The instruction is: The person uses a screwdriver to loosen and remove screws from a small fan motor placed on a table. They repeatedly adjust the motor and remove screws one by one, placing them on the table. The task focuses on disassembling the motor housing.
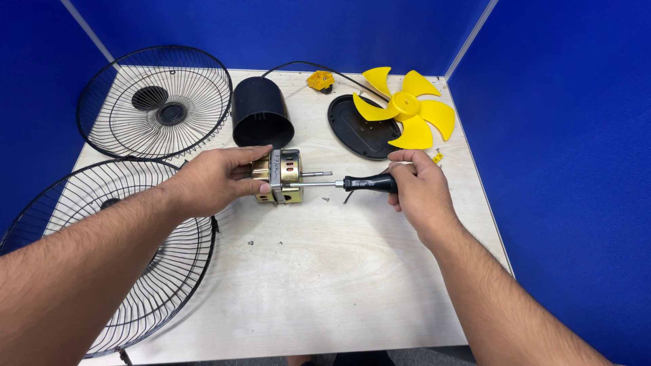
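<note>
My left hand grips a brass-coloured fan motor near the middle of the pale wooden table, with its shaft pointing right. My right hand holds a screwdriver by its black handle. The metal shank lies level and its tip meets the motor's front plate. Two small loose screws lie on the table near the motor.
Two black wire fan grilles lie at the left, one overhanging the near edge. A black motor cover stands behind the motor. A yellow fan blade rests on a black oval base. Blue partition walls surround the table.
</note>
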